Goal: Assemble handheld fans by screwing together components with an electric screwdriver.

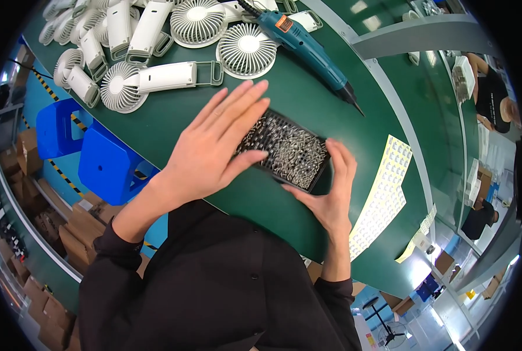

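Note:
A small black tray (261,168) full of loose silvery screws (299,153) is in front of me, turned at a slant. My right hand (335,186) grips its right end between thumb and fingers. Over its left end lies my left hand (214,143), fingers stretched out and thumb apart, hiding that part of the tray. Whether the left palm touches the screws I cannot tell. Beyond the tray, a teal electric screwdriver (307,50) rests with its bit pointing toward the right.
White handheld fans (120,88) are heaped at the back left of the green table (261,213). Yellow-edged sheets of small labels (383,199) lie at the right. Blue stools (106,167) and cardboard boxes stand left of the table. Other people (492,96) are far right.

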Demonstrator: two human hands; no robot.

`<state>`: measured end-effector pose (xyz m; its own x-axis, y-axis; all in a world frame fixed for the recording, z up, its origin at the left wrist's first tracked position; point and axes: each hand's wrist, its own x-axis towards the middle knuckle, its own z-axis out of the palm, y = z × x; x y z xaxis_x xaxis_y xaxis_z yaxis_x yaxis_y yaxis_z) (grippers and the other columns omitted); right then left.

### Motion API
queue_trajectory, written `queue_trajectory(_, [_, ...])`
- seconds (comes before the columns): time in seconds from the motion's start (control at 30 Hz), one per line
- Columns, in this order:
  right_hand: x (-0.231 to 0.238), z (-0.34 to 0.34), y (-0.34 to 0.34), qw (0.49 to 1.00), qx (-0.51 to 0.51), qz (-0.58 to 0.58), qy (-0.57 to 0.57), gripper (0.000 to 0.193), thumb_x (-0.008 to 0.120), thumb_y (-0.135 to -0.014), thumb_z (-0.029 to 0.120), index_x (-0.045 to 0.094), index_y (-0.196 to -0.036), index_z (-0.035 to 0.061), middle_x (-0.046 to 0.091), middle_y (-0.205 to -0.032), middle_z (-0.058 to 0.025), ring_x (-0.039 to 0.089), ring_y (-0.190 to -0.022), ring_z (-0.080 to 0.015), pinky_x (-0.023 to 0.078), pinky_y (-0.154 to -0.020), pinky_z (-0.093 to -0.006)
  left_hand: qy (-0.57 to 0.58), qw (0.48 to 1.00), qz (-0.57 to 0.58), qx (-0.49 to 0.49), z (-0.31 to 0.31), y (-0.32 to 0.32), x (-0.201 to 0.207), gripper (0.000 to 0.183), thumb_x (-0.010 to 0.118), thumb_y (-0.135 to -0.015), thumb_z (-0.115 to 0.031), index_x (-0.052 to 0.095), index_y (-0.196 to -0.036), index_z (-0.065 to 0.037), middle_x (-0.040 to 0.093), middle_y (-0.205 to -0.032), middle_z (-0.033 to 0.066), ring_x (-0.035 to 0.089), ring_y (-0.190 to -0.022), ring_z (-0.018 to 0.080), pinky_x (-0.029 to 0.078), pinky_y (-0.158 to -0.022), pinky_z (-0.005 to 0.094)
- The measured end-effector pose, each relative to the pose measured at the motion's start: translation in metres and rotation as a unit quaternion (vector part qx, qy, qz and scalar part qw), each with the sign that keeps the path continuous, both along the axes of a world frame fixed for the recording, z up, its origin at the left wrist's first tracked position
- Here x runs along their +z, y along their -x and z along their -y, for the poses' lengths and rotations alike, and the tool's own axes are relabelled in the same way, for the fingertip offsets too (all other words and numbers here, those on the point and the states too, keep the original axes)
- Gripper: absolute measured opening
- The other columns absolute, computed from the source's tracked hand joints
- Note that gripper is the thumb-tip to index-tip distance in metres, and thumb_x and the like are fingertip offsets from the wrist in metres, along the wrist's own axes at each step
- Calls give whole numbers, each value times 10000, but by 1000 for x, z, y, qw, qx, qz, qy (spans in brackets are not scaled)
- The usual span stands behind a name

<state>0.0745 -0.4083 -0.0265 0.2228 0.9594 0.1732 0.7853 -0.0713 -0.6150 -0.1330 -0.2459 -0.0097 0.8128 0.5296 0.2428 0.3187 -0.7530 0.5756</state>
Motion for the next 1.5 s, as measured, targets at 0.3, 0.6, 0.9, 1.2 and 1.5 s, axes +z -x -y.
queue_trajectory(0.3, [1,1,6,1000,-11,-15,-2,1026,958,-530,212,426,-1388,29,479,-1354,-174,471,-1263,-351,393,-1072,-430,139,980,132,49,4,-21,-21,385,587,-966,-190,537,-1279,29,507,-1412,177,455,-1333,365,390,-1093,441])
queue_trajectory(0.6, [22,1,2,999,-16,42,0,1049,967,-512,213,426,-1389,19,483,-1339,-178,476,-1251,-349,401,-1058,-433,246,957,145,54,18,-43,-37,379,503,-1017,-239,549,-1275,36,494,-1425,180,381,-1397,354,333,-1131,433])
queue_trajectory(0.9, [53,-14,6,997,0,81,7,1049,965,-509,242,432,-1386,26,489,-1356,-176,456,-1255,-344,384,-1047,-423,346,910,219,60,21,-50,-41,350,402,-1055,-178,574,-1279,29,504,-1437,171,285,-1459,350,270,-1162,430])
queue_trajectory(1.2, [64,-24,7,993,21,114,3,1041,960,-516,320,441,-1372,36,493,-1358,-169,457,-1235,-342,356,-1031,-449,389,885,246,68,18,-49,-42,393,348,-1072,-201,569,-1286,43,505,-1436,173,316,-1445,341,266,-1169,427])
queue_trajectory(1.5, [64,-30,16,993,15,115,-12,1018,954,-523,348,461,-1352,24,512,-1346,-172,466,-1245,-331,359,-1046,-429,402,874,261,77,16,-47,-46,394,348,-1075,-212,590,-1255,42,542,-1401,169,376,-1414,330,310,-1147,407])
